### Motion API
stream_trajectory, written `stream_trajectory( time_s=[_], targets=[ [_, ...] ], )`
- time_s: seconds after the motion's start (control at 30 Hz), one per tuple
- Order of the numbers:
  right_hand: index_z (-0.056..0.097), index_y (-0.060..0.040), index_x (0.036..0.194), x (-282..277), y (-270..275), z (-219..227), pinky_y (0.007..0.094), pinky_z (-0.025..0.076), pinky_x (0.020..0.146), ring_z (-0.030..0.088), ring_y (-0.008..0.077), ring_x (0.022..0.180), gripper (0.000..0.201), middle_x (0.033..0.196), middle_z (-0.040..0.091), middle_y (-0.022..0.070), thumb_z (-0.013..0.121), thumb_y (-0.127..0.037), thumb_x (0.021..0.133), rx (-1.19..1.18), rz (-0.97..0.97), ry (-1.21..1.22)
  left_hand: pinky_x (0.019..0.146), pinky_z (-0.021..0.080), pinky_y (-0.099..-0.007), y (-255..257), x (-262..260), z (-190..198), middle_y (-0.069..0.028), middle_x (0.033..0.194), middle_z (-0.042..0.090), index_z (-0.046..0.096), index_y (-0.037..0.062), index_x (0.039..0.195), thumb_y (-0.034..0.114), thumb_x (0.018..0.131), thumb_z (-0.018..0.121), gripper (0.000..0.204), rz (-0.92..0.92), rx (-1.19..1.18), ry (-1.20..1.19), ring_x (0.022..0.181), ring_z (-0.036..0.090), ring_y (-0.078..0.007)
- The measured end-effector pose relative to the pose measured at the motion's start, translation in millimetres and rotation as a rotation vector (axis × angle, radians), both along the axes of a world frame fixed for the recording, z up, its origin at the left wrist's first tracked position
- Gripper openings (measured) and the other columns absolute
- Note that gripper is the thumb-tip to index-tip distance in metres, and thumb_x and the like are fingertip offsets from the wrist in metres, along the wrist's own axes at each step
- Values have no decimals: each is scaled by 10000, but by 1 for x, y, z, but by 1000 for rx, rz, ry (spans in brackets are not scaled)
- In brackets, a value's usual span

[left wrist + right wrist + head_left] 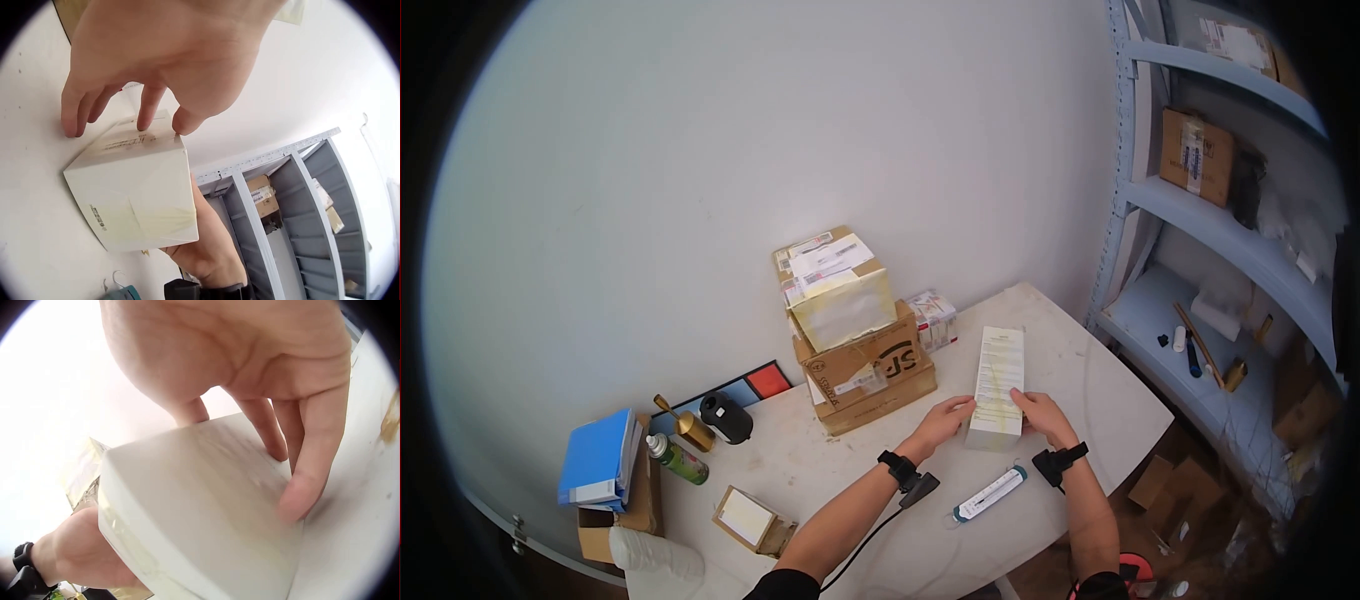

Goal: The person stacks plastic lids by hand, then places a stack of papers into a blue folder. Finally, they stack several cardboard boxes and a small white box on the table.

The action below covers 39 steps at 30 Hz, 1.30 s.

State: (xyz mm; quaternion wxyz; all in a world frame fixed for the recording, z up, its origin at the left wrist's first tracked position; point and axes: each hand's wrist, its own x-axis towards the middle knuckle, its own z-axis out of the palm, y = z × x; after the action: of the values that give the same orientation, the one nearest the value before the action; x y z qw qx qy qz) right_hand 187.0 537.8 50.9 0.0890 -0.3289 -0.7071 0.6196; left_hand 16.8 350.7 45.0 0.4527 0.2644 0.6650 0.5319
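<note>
A long white box point(1000, 375) with printed text and yellowish tape lies on the table between both hands. The left hand point(943, 420) holds its left side; in the left wrist view, thumb and fingertips of that hand point(169, 50) touch the printed side of the box point(137, 200). On the opposite side is the right hand point(1045, 412). The right wrist view has this hand point(244, 356) with its thumb at the box's upper edge and its fingers bent against the side of the box point(200, 506).
A teal-and-white power strip point(990, 494) lies in front of the box. Stacked cartons point(865, 375) stand behind to the left. Farther left are a small frame-like box point(747, 517), a green spray can point(678, 460) and blue folders point(600, 455). Metal shelves point(1200, 215) rise at right.
</note>
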Motion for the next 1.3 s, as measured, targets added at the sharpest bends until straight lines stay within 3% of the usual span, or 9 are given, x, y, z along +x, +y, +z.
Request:
stream_trajectory(
  time_s=[0.1, 0.3, 0.4, 0.5, 0.6, 0.73, 0.97, 1.1, 1.3],
  targets=[
    [697, 83, 1199, 4, -17, 11, 323, 586, 749, 716, 180, 858, 542, 1024, 754, 119, 575, -426, 1057, -35, -21, -41, 795, 488, -278, -16, 23, 44, -52, 1095, 613, 454, 77, 1475, 446, 965, 732, 688, 1, 18, -133, 965, 586, -147],
    [646, 66, 1308, 2, -47, 46, 278, 478, 999, 634, 144, 1131, 395, 1225, 709, 105, 533, -247, 1095, 26, -7, 536, 1074, 453, -413, -18, 29, 43, -237, 1412, 438, 166, 80, 1507, 246, 799, 891, 1027, 41, 300, 374, 1286, 503, -287],
    [628, 53, 1343, 0, -50, 82, 284, 474, 1012, 630, 150, 1149, 365, 1291, 688, 102, 551, -195, 1086, -103, 14, 760, 1170, 393, -470, -38, 37, 86, -269, 1511, 318, 79, 67, 1553, 153, 755, 893, 1143, 128, 422, 507, 1413, 423, -336],
    [636, 45, 1332, -5, -38, 97, 304, 480, 1021, 635, 163, 1149, 341, 1282, 692, 98, 572, -168, 1073, -191, 311, 711, 1208, 355, -504, -87, 48, 119, -263, 1540, 287, -11, 80, 1605, 85, 732, 877, 1245, 136, 519, 532, 1454, 396, -363],
    [650, 19, 1322, -48, -36, 101, 344, 482, 1045, 644, 209, 1161, 351, 1233, 706, 121, 613, -196, 1047, 193, 391, 525, 1222, 333, -514, -153, 56, 108, -247, 1555, 292, -98, 110, 1642, 27, 713, 865, 1341, 83, 300, 461, 1452, 404, -364],
    [596, -76, 1424, -157, 19, 46, 494, 477, 1076, 526, 398, 1334, 572, 1429, 563, 251, 732, -351, 941, 854, 108, 256, 1199, 358, -477, -224, 65, 111, -268, 1606, 289, -58, 164, 1669, 4, 764, 842, 1287, -35, 21, 158, 1418, 445, -351],
    [569, -170, 1474, -264, 6, 29, 646, 445, 1065, 354, 535, 1425, 746, 1615, 299, 301, 695, -598, 875, 910, 71, -84, 1236, 254, -452, -297, 79, 77, -285, 1668, 243, -17, 202, 1687, 204, 948, 696, 1026, -2, -260, -253, 1491, 373, -329],
    [546, -198, 1481, -283, 10, 9, 609, 494, 1022, 420, 518, 1370, 766, 1574, 342, 294, 764, -544, 833, 995, -50, -91, 1267, 148, -480, -319, 86, 45, -231, 1676, 256, 15, 180, 1690, 291, 949, 669, 994, 56, -240, -281, 1554, 242, -340],
    [554, -124, 1433, -270, 36, 36, 510, 506, 1023, 512, 488, 1263, 802, 1382, 476, 276, 804, -500, 770, 906, -69, 6, 1266, 168, -416, -332, 89, 27, -153, 1652, 297, 38, 133, 1683, 106, 823, 738, 1109, 254, 138, -452, 1534, 284, -278]
  ],
)
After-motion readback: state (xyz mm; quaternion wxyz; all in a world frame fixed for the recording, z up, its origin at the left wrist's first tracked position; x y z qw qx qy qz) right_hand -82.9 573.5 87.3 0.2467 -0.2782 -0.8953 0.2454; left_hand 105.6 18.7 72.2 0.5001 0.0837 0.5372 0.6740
